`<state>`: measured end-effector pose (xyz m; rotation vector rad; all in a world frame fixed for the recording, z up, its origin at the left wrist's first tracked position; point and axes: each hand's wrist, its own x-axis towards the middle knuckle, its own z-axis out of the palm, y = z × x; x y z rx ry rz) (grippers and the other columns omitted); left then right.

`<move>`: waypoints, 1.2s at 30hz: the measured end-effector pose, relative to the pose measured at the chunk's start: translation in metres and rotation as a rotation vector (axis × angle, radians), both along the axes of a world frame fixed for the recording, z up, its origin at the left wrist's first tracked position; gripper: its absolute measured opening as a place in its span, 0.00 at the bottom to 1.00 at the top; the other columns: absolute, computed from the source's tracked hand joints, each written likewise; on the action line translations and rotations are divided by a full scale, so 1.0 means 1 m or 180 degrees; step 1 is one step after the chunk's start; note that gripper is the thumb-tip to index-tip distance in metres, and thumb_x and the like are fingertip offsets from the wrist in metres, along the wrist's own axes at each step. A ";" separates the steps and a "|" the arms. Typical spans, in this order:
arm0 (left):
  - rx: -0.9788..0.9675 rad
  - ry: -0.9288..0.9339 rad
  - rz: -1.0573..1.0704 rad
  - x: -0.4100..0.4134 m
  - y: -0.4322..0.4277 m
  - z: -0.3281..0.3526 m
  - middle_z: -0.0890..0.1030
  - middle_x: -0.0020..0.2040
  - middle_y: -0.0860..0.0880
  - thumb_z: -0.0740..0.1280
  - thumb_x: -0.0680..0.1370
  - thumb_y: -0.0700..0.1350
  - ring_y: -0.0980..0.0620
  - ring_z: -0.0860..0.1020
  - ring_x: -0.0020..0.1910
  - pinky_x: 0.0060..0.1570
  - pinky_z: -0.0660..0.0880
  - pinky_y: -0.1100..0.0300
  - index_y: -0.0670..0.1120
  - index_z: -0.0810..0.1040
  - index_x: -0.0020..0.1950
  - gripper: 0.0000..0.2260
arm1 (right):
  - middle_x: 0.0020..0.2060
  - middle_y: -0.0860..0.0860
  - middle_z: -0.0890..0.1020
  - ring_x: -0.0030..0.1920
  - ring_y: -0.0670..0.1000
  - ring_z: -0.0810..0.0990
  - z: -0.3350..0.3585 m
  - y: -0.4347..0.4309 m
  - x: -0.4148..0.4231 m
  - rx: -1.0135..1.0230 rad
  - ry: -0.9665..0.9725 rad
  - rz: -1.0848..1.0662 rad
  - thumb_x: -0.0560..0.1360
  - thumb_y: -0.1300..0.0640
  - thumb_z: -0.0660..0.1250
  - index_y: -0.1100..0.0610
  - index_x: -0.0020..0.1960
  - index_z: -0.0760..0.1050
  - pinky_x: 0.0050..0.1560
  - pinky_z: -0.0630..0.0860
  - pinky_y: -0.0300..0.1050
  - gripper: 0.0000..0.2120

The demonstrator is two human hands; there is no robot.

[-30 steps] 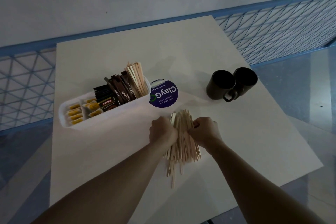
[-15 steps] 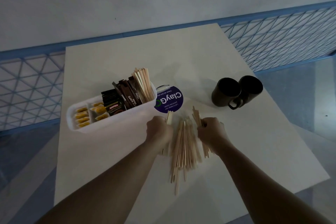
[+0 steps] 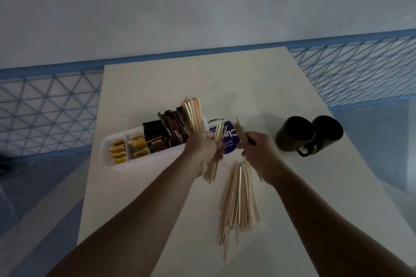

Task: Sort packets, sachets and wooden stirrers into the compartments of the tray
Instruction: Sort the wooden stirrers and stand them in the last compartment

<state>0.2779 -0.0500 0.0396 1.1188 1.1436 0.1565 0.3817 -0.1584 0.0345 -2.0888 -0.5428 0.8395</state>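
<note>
Grip: left hand [image 3: 203, 150] is curled tight round a small bundle of stirrers [image 3: 217, 136]; right hand [image 3: 258, 153] pinches a second bundle [image 3: 240, 132]. Both bundles are clamped and lifted off the table [image 3: 247, 87].
Held bundles: long axes run away from the person, far tips raised, the two sets just beside each other.
Target compartment: the right end of the tray [image 3: 135, 165], just beyond the left hand and slightly to its left, where standing stirrers [image 3: 192, 113] already lean.
Nearer hand: the left, almost at the tray's right end; the right hand sits further right, on the far side of the purple round label [image 3: 229, 141].
Coming move, as a judgement: the left bundle probably needs tipping more upright, then sliding in alongside the standing ones.
In the way: the leaning stirrers themselves and the brown sachets [image 3: 173, 132] tilted next to them; a careless entry could knock them.
Loose pile [image 3: 239, 195]: fanned on the table below the right hand, long axis pointing toward the person, not yet sorted.
Other compartments: dark packets [image 3: 155, 139] mid-tray, yellow packets [image 3: 118, 152] at the left end.
Around: two dark mugs [image 3: 295, 134], touching, well right of the hands; blue mesh railing [image 3: 45, 108] behind the table.
</note>
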 end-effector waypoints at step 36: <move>0.2015 0.0159 0.1092 0.004 0.051 -0.001 0.85 0.49 0.51 0.68 0.78 0.41 0.54 0.83 0.48 0.52 0.80 0.55 0.47 0.83 0.60 0.11 | 0.47 0.55 0.87 0.50 0.56 0.86 -0.012 0.121 -0.022 0.1383 0.1424 -0.0318 0.78 0.70 0.62 0.57 0.57 0.84 0.52 0.83 0.52 0.16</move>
